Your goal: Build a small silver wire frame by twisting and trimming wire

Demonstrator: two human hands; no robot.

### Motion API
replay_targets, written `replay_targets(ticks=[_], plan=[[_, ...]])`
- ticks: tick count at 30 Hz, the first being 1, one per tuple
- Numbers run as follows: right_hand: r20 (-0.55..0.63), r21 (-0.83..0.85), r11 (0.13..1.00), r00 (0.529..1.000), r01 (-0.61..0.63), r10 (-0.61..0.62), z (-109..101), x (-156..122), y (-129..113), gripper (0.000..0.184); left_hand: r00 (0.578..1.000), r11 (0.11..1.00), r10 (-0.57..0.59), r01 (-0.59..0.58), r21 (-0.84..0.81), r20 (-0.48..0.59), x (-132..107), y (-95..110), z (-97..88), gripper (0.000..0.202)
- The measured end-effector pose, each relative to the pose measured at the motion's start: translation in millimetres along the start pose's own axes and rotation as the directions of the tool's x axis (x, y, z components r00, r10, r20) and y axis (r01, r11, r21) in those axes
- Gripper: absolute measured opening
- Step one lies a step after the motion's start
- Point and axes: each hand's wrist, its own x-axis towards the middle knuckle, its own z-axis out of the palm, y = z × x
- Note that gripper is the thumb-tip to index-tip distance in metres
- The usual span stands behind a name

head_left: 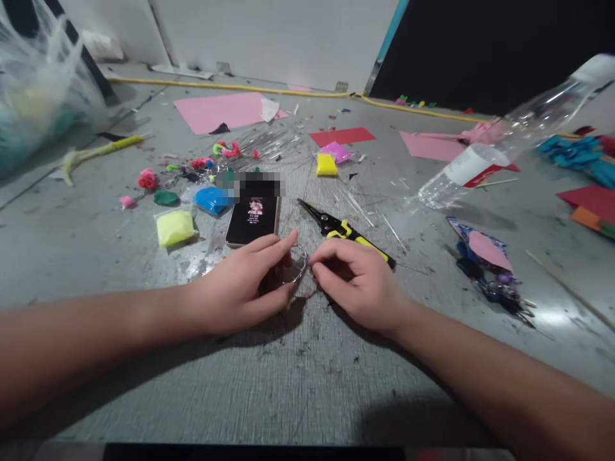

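A scuffed grey metal table (240, 397) littered with scraps runs back to a pale panel (269, 45), with a yellow cable (230, 86) along the far edge. In the head view, the left hand (240, 275) holds a thin wire ring (303, 266) between its thumb and fingers, just above the tabletop. The right hand (360, 282) is just beside the ring, thumb and forefinger drawn together in a pinch; whether they grip a wire end is too small to tell.

As far as the work shows, the wire is already bent into a rounded shape. Whether its ends are joined cannot be made out, and nothing visible is clearly fastened to it, so any closing or adding seems still undone.

Directly beyond the grip lie a phone (252, 221), near the left fingers, and black-and-yellow pliers (331, 224), just past the right hand and held by neither. Farther left of the grip are a pale yellow packet (175, 228) and a blue one (210, 200); well to its right, a clear bottle (444, 182) leans.
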Motion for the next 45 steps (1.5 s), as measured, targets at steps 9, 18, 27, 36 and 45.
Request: replay_targets(ticks=[9,18,27,36,45], plan=[[-0.099,-0.764,0.596,0.958,-0.247,0.271,-35,15,19,0.033,0.888,0.579,-0.444,0.388,-0.718,0.121,5,2,-0.7,0.038],[-0.256,-0.356,0.859,0.922,-0.368,0.289,-49,22,15,0.032,0.808,0.255,-0.581,0.294,-0.921,0.098,13,-4,-2.1,0.028],[0.074,0.647,0.620,0.846,-0.443,0.527,-30,13,-10,0.032,0.825,0.282,-0.546,0.348,-0.894,0.148,12,-2,-5.3,0.012],[0.231,0.405,0.722,0.827,-0.561,0.513,-19,5,-7,0.039,0.857,0.423,-0.505,0.348,-0.837,0.101,11,-3,-4.3,0.025],[0.232,0.022,0.934,0.910,-0.357,0.343,-27,5,-12,0.021,0.870,0.499,-0.491,0.312,-0.808,0.033,11,-2,-2.2,0.024]])
